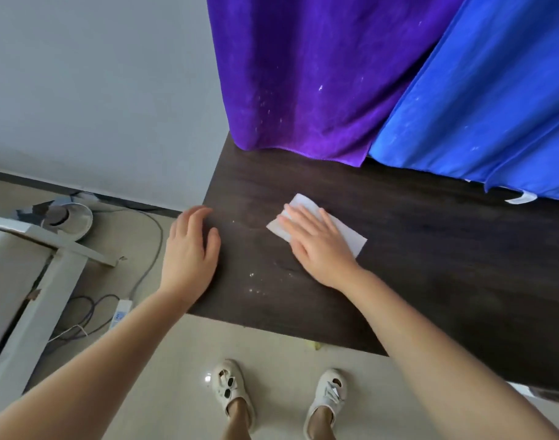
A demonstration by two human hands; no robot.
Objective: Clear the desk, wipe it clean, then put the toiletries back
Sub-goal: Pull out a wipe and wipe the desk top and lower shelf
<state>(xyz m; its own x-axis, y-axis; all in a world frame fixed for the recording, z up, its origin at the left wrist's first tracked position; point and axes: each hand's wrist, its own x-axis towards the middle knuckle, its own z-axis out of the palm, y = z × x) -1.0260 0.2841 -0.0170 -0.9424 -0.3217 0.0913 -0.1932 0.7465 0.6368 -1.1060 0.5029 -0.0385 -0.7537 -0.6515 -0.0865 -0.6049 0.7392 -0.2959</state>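
The dark wooden desk point(430, 249) fills the right half of the head view. A white wipe point(351, 238) lies flat on it near the left end, and my right hand point(319, 246) presses down on the wipe with fingers spread flat. My left hand point(190, 246) rests open on the desk's left edge, palm down, holding nothing. Small white specks point(254, 285) dot the desk surface between the two hands. No toiletries are in view.
A purple towel point(303, 74) and a blue towel point(478, 90) hang down over the desk's back edge. Left of the desk on the floor are a white frame point(49, 274), a power strip point(121, 312) with cables, and a round fan base point(70, 217). My feet stand below the desk front.
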